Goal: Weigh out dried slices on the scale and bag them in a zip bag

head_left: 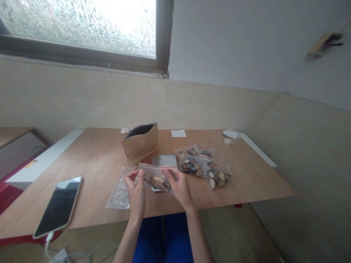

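1. Both hands grip one small zip bag (157, 178): the left hand (136, 190) pinches its left end and the right hand (179, 186) closes on its right end, holding it just above the table's near edge.
2. Under both hands runs the wooden table (246, 182), the largest thing in view.
3. Beyond the left hand stands a brown paper pouch (141, 143), upright with its mouth open.
4. Well off to the left of the left hand lies a phone (59, 206), screen up and dark, with a cable at its near end.
5. Just left of the left hand, almost under it, lies a stack of empty clear bags (119, 191).
6. Right of the right hand and slightly beyond it sits a cluster of filled bags (204, 164), overlapping one another.
7. Just behind the held bag sits a small grey scale (165, 160), partly hidden by it.
8. The held bag looks light, thin and limp, and the film is likely slick; the brown and pale lumps inside sag to its lower edge. By my judgement the firmest hold is along the stiffer zip strip on top, at both ends, as the fingers have it now.
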Tool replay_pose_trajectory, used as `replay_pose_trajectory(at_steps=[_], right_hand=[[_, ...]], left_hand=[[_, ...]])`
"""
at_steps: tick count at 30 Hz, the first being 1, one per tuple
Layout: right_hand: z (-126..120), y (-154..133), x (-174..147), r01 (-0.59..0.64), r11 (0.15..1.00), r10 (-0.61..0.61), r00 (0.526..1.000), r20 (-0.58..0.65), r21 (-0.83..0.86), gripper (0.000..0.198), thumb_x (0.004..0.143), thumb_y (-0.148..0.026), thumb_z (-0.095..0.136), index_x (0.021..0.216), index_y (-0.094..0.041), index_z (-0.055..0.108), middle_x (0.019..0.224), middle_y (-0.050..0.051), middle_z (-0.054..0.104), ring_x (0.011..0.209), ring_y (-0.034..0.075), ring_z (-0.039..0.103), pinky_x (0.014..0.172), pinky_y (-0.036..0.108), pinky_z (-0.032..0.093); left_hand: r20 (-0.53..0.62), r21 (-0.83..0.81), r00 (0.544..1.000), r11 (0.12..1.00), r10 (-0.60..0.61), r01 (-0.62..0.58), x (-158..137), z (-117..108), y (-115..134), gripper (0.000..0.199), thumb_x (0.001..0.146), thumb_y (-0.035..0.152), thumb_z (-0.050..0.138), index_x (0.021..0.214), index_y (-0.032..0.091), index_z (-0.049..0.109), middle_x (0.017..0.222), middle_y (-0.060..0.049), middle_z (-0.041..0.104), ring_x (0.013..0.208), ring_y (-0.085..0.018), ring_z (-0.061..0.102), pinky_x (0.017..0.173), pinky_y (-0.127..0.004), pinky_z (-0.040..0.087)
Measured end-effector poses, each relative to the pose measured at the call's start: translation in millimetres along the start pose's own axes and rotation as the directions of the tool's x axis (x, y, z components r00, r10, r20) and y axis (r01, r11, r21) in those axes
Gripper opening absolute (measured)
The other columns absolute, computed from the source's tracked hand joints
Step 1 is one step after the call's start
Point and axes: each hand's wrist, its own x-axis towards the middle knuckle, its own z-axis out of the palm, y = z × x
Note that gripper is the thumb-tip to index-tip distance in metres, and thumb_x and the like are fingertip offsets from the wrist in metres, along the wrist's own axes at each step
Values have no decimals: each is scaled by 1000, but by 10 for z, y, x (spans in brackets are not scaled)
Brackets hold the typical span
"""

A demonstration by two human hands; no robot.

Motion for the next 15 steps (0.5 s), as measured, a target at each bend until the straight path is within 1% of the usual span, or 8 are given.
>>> replay_pose_trajectory(at_steps=[1,2,4,6,7,9,11,15], right_hand=[[-36,1,-4,-24,999,24,1000,-4,34,29,85,-41,49,93,-18,66,92,6,70,89,19,65,85,31,48],[-69,5,-10,-44,997,44,999,-3,63,30,84,-42,51,92,-17,66,90,6,71,88,19,65,84,31,49],[-125,18,-21,-64,993,66,998,-9,96,32,84,-44,51,91,-17,66,88,6,71,87,20,65,83,32,49],[-168,32,-27,-66,992,71,997,-39,106,35,85,-46,48,91,-17,66,88,6,70,86,20,65,82,32,49],[-188,39,-29,-64,993,70,996,-59,102,36,86,-47,46,91,-17,66,88,6,70,86,20,65,82,32,49],[-225,57,-28,-62,995,69,993,-99,74,39,87,-49,42,91,-17,65,87,6,69,86,20,64,81,31,48],[-257,84,-25,-59,998,63,989,-137,36,38,87,-49,42,88,-17,63,83,6,69,84,20,64,79,31,48],[-292,156,-16,-42,999,48,963,-266,30,30,83,-47,50,86,-18,58,74,5,67,72,19,64,70,29,49]], left_hand=[[-13,-21,1000,1000,7,-7,28,-11,-18,40,70,48,60,96,20,47,114,-7,53,112,-22,49,92,-36,41],[5,-59,1000,998,-9,10,54,-22,-31,45,68,46,63,101,21,47,116,-8,52,111,-21,50,89,-35,43],[137,-128,988,988,-64,82,96,-42,-44,49,66,46,65,104,19,50,109,-8,57,102,-21,56,82,-32,46],[265,-160,960,978,-89,135,119,-58,-44,45,66,47,65,97,15,58,94,-7,63,87,-19,60,75,-29,47],[298,-171,951,975,-87,143,123,-64,-43,43,66,47,66,92,14,61,88,-6,64,82,-18,60,73,-28,48],[303,-189,951,974,-62,124,123,-73,-41,39,65,46,67,87,13,64,80,-5,66,75,-16,60,70,-26,48],[293,-197,955,975,-43,104,119,-79,-44,38,65,44,68,87,14,66,77,-4,66,72,-16,60,68,-26,48],[298,-206,953,972,-52,118,116,-79,-52,36,65,44,69,86,14,68,77,-4,68,72,-15,61,68,-25,48]])
